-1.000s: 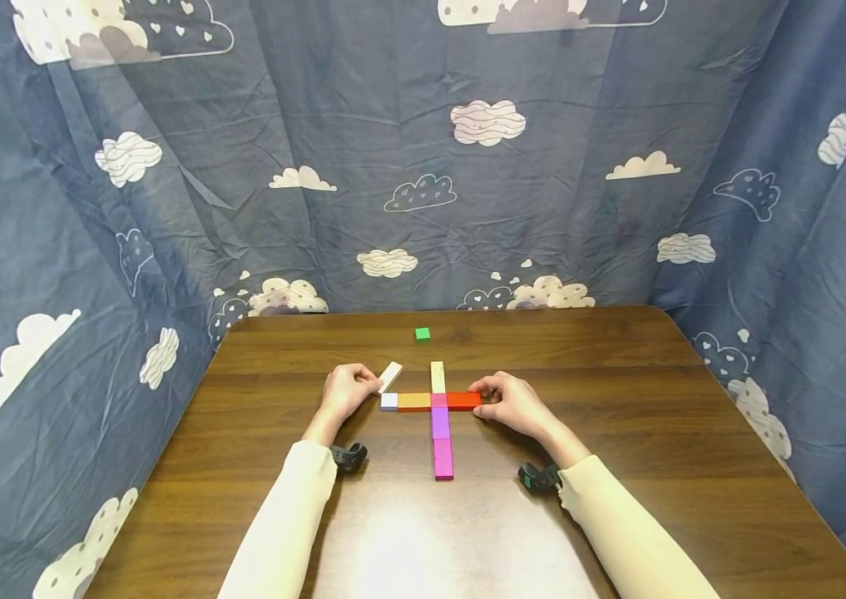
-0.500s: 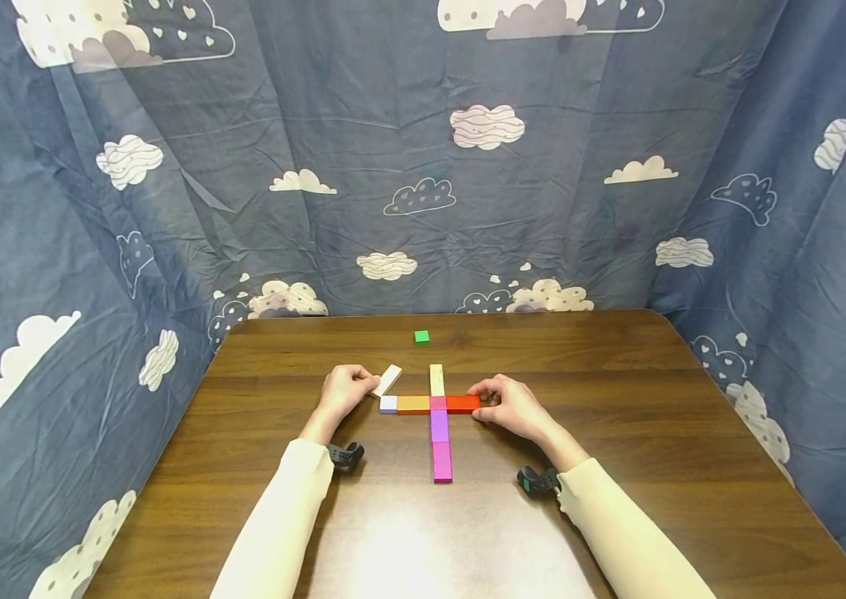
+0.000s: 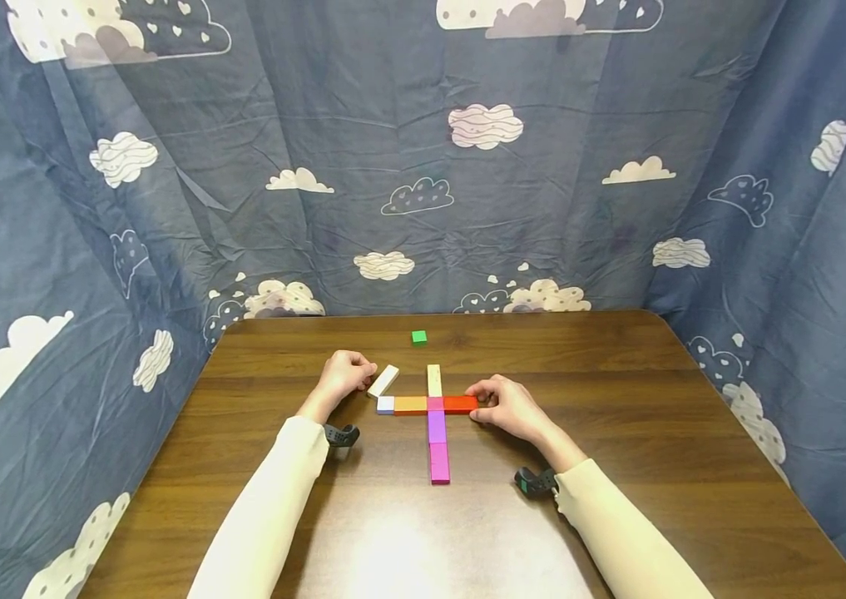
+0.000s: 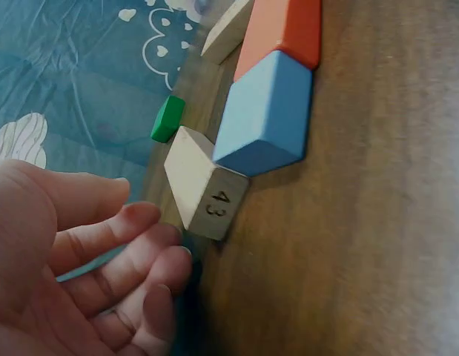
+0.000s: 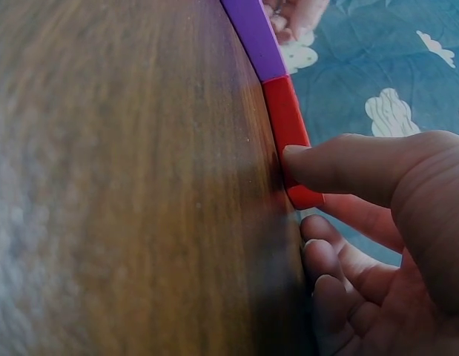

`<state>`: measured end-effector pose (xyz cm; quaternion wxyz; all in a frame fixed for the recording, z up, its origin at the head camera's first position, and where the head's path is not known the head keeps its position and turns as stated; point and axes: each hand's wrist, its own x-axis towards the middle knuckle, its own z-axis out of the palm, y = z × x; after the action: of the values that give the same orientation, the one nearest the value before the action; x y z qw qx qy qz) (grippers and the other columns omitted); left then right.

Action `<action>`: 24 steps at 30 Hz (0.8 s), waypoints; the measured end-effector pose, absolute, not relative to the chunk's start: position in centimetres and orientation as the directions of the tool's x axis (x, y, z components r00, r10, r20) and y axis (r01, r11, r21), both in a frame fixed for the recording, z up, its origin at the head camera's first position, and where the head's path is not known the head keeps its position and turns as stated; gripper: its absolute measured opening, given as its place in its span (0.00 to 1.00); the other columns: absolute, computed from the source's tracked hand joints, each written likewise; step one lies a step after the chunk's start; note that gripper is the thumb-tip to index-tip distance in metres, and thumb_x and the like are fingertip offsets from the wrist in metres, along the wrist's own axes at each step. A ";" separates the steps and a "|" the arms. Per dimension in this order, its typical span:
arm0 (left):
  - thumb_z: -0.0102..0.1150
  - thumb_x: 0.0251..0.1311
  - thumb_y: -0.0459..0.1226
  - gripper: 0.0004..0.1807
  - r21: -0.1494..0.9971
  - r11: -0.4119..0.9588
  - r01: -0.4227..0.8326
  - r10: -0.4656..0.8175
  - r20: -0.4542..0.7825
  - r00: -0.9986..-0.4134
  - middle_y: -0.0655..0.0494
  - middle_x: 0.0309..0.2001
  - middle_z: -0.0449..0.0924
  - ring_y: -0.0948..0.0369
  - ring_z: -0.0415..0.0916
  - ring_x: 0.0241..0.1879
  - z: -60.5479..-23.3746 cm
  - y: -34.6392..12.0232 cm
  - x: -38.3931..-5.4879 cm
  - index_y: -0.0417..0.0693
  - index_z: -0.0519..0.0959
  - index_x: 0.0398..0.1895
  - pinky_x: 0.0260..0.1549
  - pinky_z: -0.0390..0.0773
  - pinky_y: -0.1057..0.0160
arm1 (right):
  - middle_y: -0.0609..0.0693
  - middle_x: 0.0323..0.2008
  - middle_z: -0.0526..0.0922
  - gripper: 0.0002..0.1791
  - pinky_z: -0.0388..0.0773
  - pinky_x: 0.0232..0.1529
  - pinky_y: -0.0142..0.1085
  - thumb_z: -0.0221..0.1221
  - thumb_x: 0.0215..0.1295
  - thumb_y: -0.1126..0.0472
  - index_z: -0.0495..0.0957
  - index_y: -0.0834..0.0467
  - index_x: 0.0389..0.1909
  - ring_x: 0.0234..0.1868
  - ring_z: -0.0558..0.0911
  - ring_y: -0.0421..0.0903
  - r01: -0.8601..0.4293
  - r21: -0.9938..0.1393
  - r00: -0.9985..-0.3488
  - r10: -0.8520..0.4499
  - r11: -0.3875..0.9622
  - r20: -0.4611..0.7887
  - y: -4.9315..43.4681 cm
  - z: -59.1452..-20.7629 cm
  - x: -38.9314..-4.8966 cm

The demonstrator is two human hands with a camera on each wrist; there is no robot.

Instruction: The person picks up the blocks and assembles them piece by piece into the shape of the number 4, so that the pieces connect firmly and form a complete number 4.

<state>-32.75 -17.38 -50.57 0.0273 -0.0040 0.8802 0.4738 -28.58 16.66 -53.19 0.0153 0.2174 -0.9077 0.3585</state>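
My left hand (image 3: 344,374) is just left of a plain wooden block (image 3: 383,381) and apart from it. In the left wrist view its fingers (image 4: 151,256) are loosely bent with nothing between them. That block lies slanted, one end by the corner of a light blue block (image 4: 265,111); its end is marked with digits. My right hand (image 3: 510,408) pinches the outer end of a red block (image 3: 460,404) between thumb and index finger. Blue, orange (image 3: 411,405), pink (image 3: 434,403) and red blocks form a row, crossed by a column of pale yellow (image 3: 433,380), purple (image 3: 437,427) and magenta (image 3: 440,462) blocks.
A small green block (image 3: 418,338) lies alone toward the back of the brown wooden table (image 3: 580,358). Behind the table hangs a dark blue curtain (image 3: 408,108) with a cloud pattern, which also runs along both sides.
My left hand has let go of the plain wooden block and drawn back to the left and slightly away. The right hand keeps its hold on the red block.
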 end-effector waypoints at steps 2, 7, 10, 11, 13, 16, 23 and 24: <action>0.65 0.63 0.37 0.09 0.823 0.567 -0.008 0.031 -0.031 -0.999 0.47 0.27 0.84 0.56 0.82 0.24 -50.3 -17.1 -33.3 0.38 0.86 0.31 0.25 0.78 0.67 | 0.48 0.34 0.80 0.18 0.71 0.36 0.39 0.75 0.50 0.59 0.87 0.53 0.44 0.32 0.76 0.41 -0.407 -0.640 -0.905 -0.384 0.652 0.184 16.7 -53.3 -28.6; 0.66 0.63 0.39 0.07 0.784 0.619 0.040 0.040 0.019 -0.999 0.48 0.32 0.85 0.53 0.82 0.32 -49.4 -15.9 -34.7 0.44 0.86 0.34 0.32 0.77 0.62 | 0.48 0.33 0.80 0.19 0.71 0.36 0.39 0.75 0.50 0.58 0.86 0.52 0.45 0.32 0.76 0.42 -0.404 -0.633 -0.907 -0.380 0.660 0.182 16.6 -53.3 -28.7; 0.66 0.63 0.40 0.07 0.756 0.649 0.089 0.058 0.067 -0.996 0.50 0.37 0.86 0.54 0.80 0.39 -49.0 -14.9 -35.8 0.46 0.87 0.38 0.41 0.77 0.57 | 0.48 0.33 0.80 0.19 0.71 0.36 0.39 0.75 0.50 0.58 0.87 0.52 0.45 0.32 0.77 0.44 -0.397 -0.633 -0.910 -0.375 0.665 0.177 16.6 -53.2 -28.7; 0.66 0.63 0.40 0.08 0.749 0.653 0.107 0.069 0.082 -0.994 0.50 0.39 0.86 0.53 0.80 0.41 -48.8 -14.5 -36.2 0.45 0.87 0.40 0.43 0.77 0.56 | 0.48 0.33 0.80 0.19 0.71 0.36 0.39 0.76 0.50 0.58 0.87 0.52 0.45 0.32 0.77 0.44 -0.395 -0.634 -0.911 -0.373 0.665 0.176 16.6 -53.1 -28.7; 0.66 0.63 0.40 0.11 0.742 0.656 0.140 0.092 0.106 -0.990 0.50 0.43 0.86 0.52 0.79 0.46 -48.6 -13.8 -36.9 0.45 0.86 0.44 0.48 0.76 0.53 | 0.47 0.33 0.79 0.19 0.70 0.36 0.39 0.76 0.50 0.58 0.87 0.52 0.45 0.32 0.76 0.43 -0.394 -0.635 -0.911 -0.372 0.664 0.177 16.6 -53.0 -28.7; 0.66 0.64 0.40 0.16 0.743 0.648 0.168 0.125 0.113 -0.986 0.47 0.49 0.85 0.49 0.78 0.52 -48.4 -13.0 -37.7 0.43 0.84 0.52 0.53 0.75 0.50 | 0.47 0.33 0.79 0.18 0.71 0.36 0.39 0.76 0.50 0.59 0.87 0.51 0.45 0.31 0.76 0.42 -0.387 -0.649 -0.913 -0.370 0.655 0.171 16.6 -52.9 -28.7; 0.68 0.63 0.41 0.23 0.699 0.695 0.172 0.144 0.099 -0.985 0.45 0.59 0.78 0.47 0.75 0.57 -49.3 -11.6 -38.8 0.47 0.80 0.61 0.56 0.73 0.48 | 0.46 0.34 0.80 0.18 0.72 0.37 0.39 0.76 0.51 0.59 0.87 0.50 0.45 0.32 0.77 0.41 -0.378 -0.651 -0.916 -0.368 0.658 0.160 16.6 -53.1 -28.6; 0.68 0.63 0.41 0.23 0.686 0.708 0.170 0.143 0.097 -0.985 0.45 0.60 0.78 0.47 0.74 0.57 -49.4 -11.5 -38.9 0.47 0.80 0.61 0.56 0.73 0.48 | 0.46 0.34 0.80 0.18 0.72 0.37 0.38 0.76 0.51 0.59 0.87 0.50 0.45 0.32 0.77 0.41 -0.379 -0.650 -0.916 -0.367 0.659 0.161 16.6 -53.2 -28.6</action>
<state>-38.95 -11.48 -49.43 -0.0182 0.0845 0.9239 0.3729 -28.61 16.64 -53.20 0.0079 0.2048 -0.9108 0.3584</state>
